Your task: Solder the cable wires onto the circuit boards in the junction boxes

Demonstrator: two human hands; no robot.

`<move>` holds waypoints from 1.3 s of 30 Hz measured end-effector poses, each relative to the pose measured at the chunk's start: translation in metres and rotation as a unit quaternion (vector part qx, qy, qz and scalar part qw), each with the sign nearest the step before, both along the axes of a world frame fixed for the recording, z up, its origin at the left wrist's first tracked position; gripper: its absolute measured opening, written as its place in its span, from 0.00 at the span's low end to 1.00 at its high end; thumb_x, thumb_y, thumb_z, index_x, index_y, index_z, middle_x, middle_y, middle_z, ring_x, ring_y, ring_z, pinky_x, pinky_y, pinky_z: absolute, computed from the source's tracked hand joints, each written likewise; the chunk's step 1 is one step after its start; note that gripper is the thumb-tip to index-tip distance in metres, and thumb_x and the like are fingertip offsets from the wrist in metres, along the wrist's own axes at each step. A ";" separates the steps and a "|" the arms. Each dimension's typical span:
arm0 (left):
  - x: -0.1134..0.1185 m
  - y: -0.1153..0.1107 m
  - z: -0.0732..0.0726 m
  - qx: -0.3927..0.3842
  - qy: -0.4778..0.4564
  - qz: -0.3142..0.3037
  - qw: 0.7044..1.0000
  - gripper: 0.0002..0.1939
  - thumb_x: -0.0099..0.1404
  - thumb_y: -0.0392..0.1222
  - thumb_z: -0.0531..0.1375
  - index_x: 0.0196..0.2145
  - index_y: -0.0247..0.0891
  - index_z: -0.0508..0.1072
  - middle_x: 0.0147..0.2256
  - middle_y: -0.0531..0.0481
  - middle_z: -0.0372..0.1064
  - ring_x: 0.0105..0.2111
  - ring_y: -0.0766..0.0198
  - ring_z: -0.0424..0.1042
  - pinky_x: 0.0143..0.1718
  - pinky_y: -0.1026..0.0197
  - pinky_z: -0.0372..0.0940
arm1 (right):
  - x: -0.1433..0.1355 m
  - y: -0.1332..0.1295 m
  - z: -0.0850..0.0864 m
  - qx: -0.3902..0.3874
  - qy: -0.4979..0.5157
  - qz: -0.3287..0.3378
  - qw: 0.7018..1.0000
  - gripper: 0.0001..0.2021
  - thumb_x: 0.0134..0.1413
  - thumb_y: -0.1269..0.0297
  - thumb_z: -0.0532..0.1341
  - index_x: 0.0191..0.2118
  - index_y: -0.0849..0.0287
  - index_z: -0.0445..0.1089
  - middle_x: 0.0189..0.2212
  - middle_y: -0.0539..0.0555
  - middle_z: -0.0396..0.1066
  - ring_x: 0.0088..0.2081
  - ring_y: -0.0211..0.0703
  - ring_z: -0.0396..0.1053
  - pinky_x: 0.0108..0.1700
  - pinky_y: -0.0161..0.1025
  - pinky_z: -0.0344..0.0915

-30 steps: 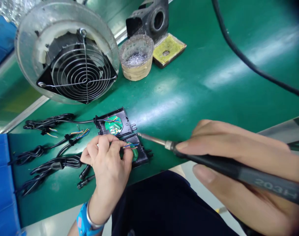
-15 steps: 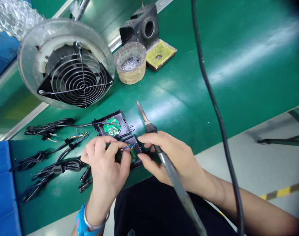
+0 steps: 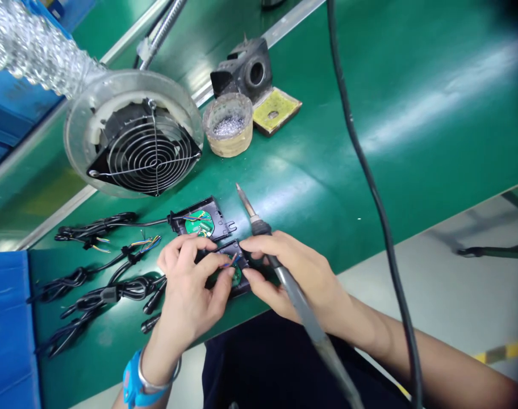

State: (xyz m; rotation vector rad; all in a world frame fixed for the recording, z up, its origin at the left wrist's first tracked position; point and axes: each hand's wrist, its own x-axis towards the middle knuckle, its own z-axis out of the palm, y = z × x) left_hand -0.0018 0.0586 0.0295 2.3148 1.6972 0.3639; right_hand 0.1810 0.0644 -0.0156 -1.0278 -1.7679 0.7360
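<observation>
Thin coloured wires [image 3: 231, 261] are pinched between the thumb and forefinger of my left hand [image 3: 195, 284], over a black housing [image 3: 241, 278] with a green board inside. My right hand [image 3: 301, 272] holds a soldering iron [image 3: 295, 292] across the palm, its tip pointing up and away from me. The thumb and forefinger of that hand also touch the right edge of the same housing. Just beyond lies a second open black housing [image 3: 220, 222] with a round green board [image 3: 195, 222] and coloured wires, joined to a black cable.
Bundled black cables [image 3: 126, 288] lie left, near a blue bin [image 3: 9, 318]. A fume fan [image 3: 157, 159] stands behind them. Farther back are a solder pot [image 3: 235, 142], iron stand [image 3: 254, 71] and yellow sponge [image 3: 276, 111]. A thick black cord [image 3: 370, 176] hangs at the right.
The view has shifted, so the fan and cables appear farther right and lower. My left hand has tilted the wires differently over the near housing. The iron stays in my right hand.
</observation>
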 end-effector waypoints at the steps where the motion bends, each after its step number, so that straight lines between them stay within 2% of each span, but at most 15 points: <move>1: 0.000 0.000 0.000 0.002 -0.008 0.004 1.000 0.04 0.63 0.39 0.62 0.36 0.45 0.77 0.43 0.46 0.69 0.52 0.49 0.60 0.53 0.40 0.54 | 0.000 0.002 0.002 -0.006 0.017 0.003 1.000 0.14 0.54 0.74 0.59 0.48 0.59 0.66 0.36 0.54 0.73 0.36 0.41 0.71 0.41 0.40 0.72; 5: -0.001 0.000 0.002 0.005 -0.030 0.004 1.000 0.05 0.64 0.39 0.62 0.36 0.46 0.79 0.43 0.47 0.69 0.51 0.50 0.61 0.52 0.42 0.54 | -0.001 0.006 0.013 -0.008 0.071 0.005 0.997 0.10 0.56 0.74 0.59 0.44 0.57 0.67 0.35 0.51 0.73 0.35 0.37 0.72 0.40 0.35 0.72; 8: -0.003 0.000 0.002 -0.005 -0.061 0.008 0.998 0.05 0.64 0.39 0.62 0.36 0.47 0.79 0.43 0.48 0.69 0.50 0.52 0.61 0.53 0.43 0.54 | -0.002 0.006 0.016 0.003 0.050 0.010 0.999 0.10 0.58 0.76 0.58 0.44 0.58 0.66 0.33 0.49 0.72 0.33 0.36 0.71 0.40 0.34 0.70; 12: -0.004 0.002 0.001 -0.019 -0.094 0.019 0.995 0.05 0.62 0.37 0.64 0.34 0.47 0.79 0.41 0.51 0.70 0.48 0.55 0.64 0.53 0.45 0.54 | -0.005 0.002 0.005 0.014 0.015 0.044 0.999 0.13 0.59 0.77 0.55 0.48 0.60 0.64 0.37 0.53 0.72 0.36 0.39 0.70 0.40 0.36 0.68; 15: -0.002 0.003 0.001 -0.020 -0.078 0.020 0.997 0.05 0.62 0.35 0.63 0.30 0.45 0.77 0.39 0.51 0.70 0.48 0.54 0.63 0.53 0.44 0.53 | -0.010 -0.002 -0.006 0.042 0.004 0.083 0.996 0.14 0.61 0.74 0.55 0.52 0.59 0.63 0.39 0.54 0.72 0.35 0.41 0.67 0.41 0.38 0.68; 17: -0.001 0.003 0.001 -0.020 -0.059 0.013 0.998 0.05 0.62 0.35 0.62 0.32 0.43 0.77 0.41 0.49 0.70 0.50 0.52 0.62 0.53 0.42 0.53 | -0.014 -0.003 -0.011 0.060 0.005 0.081 0.995 0.15 0.62 0.75 0.55 0.53 0.59 0.63 0.39 0.53 0.71 0.35 0.41 0.65 0.41 0.38 0.67; 20: -0.001 0.003 0.002 -0.032 -0.047 -0.006 0.998 0.04 0.63 0.38 0.63 0.35 0.45 0.78 0.45 0.49 0.70 0.51 0.50 0.61 0.52 0.41 0.52 | -0.016 -0.003 -0.012 0.072 0.013 0.032 0.997 0.14 0.59 0.79 0.55 0.49 0.61 0.64 0.37 0.53 0.71 0.34 0.39 0.64 0.39 0.37 0.66; 22: -0.003 0.003 0.002 -0.040 -0.053 -0.007 0.998 0.03 0.63 0.40 0.63 0.33 0.46 0.78 0.45 0.50 0.70 0.51 0.50 0.61 0.52 0.41 0.52 | -0.015 -0.003 -0.011 0.075 0.012 0.008 0.997 0.12 0.59 0.81 0.54 0.46 0.61 0.64 0.35 0.53 0.70 0.33 0.39 0.63 0.38 0.36 0.65; 29: -0.003 0.003 -0.002 -0.037 -0.102 0.032 0.994 0.06 0.60 0.34 0.61 0.29 0.44 0.76 0.37 0.51 0.70 0.48 0.55 0.66 0.52 0.45 0.58 | -0.007 -0.001 -0.012 0.084 -0.036 0.085 0.992 0.11 0.64 0.74 0.53 0.50 0.62 0.64 0.33 0.53 0.67 0.33 0.41 0.59 0.39 0.38 0.63; 33: 0.004 0.003 -0.004 -0.011 -0.102 0.058 0.993 0.07 0.57 0.32 0.60 0.26 0.42 0.74 0.34 0.51 0.70 0.45 0.55 0.68 0.50 0.45 0.60 | -0.006 0.002 -0.010 0.070 -0.031 0.081 0.994 0.10 0.64 0.73 0.55 0.49 0.62 0.65 0.34 0.53 0.69 0.32 0.39 0.58 0.37 0.36 0.62; 36: 0.006 0.002 -0.004 -0.005 -0.095 0.054 0.994 0.07 0.57 0.31 0.59 0.26 0.41 0.72 0.34 0.51 0.69 0.47 0.55 0.70 0.52 0.44 0.59 | -0.006 0.003 -0.011 0.062 -0.008 0.076 0.995 0.10 0.62 0.75 0.57 0.49 0.60 0.65 0.34 0.52 0.70 0.31 0.38 0.59 0.37 0.35 0.62; 39: 0.004 0.001 -0.004 -0.011 -0.086 0.043 0.995 0.06 0.58 0.31 0.58 0.28 0.42 0.71 0.36 0.51 0.69 0.50 0.54 0.69 0.57 0.39 0.52 | -0.005 0.003 -0.010 0.054 -0.012 0.078 0.995 0.11 0.62 0.75 0.57 0.49 0.60 0.65 0.35 0.51 0.70 0.31 0.37 0.60 0.37 0.35 0.62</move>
